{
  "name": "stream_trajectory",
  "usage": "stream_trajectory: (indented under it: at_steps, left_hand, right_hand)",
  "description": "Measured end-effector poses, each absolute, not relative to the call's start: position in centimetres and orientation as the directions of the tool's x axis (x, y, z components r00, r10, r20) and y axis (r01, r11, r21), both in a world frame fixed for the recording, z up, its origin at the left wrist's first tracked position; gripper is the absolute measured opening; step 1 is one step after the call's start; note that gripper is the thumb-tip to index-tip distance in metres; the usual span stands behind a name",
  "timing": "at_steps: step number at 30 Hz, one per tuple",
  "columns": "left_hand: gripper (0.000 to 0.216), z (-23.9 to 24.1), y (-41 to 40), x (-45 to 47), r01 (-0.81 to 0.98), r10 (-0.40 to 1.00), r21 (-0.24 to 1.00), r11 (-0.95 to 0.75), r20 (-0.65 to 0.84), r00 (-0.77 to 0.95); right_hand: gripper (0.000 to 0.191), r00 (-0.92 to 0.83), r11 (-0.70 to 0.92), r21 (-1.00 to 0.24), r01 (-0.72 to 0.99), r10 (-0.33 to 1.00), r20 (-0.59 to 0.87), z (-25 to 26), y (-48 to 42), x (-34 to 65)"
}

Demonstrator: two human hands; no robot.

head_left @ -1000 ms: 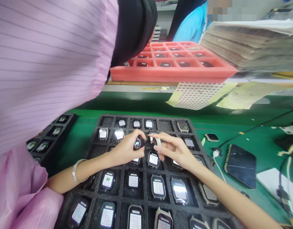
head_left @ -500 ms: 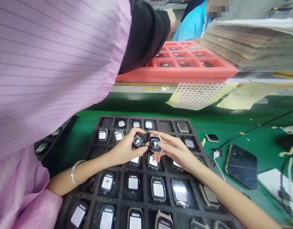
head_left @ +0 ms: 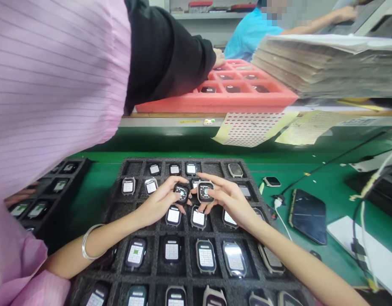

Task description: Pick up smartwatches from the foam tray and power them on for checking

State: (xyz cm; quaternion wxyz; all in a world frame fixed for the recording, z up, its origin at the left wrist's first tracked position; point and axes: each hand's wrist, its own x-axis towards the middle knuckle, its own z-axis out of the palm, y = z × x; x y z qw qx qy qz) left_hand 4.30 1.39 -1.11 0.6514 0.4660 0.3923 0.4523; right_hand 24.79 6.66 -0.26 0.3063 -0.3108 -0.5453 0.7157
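Observation:
My left hand (head_left: 162,196) grips a dark smartwatch (head_left: 181,193) without a strap, its round dial lit and a finger or thumb on the face. Close beside it, my right hand (head_left: 229,197) pinches a silver-framed smartwatch (head_left: 205,192), also lit, with a fingertip on its screen. Both watches are held over a black foam tray (head_left: 157,244), whose compartments hold several more watches. Many of those show white grid screens, such as the watch (head_left: 205,256) in the lower middle. Part of the tray is hidden under my hands and forearms.
A co-worker's pink and black sleeve (head_left: 164,55) fills the upper left, reaching to a red foam tray (head_left: 215,103) on a shelf. Another dark tray (head_left: 78,178) stands left. To the right lie a smartwatch (head_left: 271,181), a phone (head_left: 308,216) and cables (head_left: 283,221).
The view has shifted, showing more of the left tray. My left hand has turned its watch, and its fingers now sit differently around it. The co-worker's sleeved arm has lowered toward the red tray.

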Motion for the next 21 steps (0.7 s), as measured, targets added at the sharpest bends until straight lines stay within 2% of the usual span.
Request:
stream_trajectory:
  at_steps: [11,18,21]
  left_hand:
    - [0.029,-0.95,1.28,4.31,-0.177,0.952,0.976,0.131,-0.074,0.297]
    - [0.034,-0.94,1.4,4.16,-0.21,0.941,0.971,0.118,-0.042,0.335]
    - [0.038,-0.87,1.52,4.07,-0.277,0.942,0.951,0.14,-0.042,0.334]
  right_hand:
    - [0.05,-0.624,-0.203,-0.973,-0.107,0.776,-0.093,-0.37,6.66,24.84]
    - [0.052,-0.618,-0.112,-0.993,-0.04,0.784,-0.063,-0.64,6.8,24.99]
    - [0.066,-0.663,-0.081,-0.996,-0.047,0.748,-0.03,-0.37,6.68,25.13]
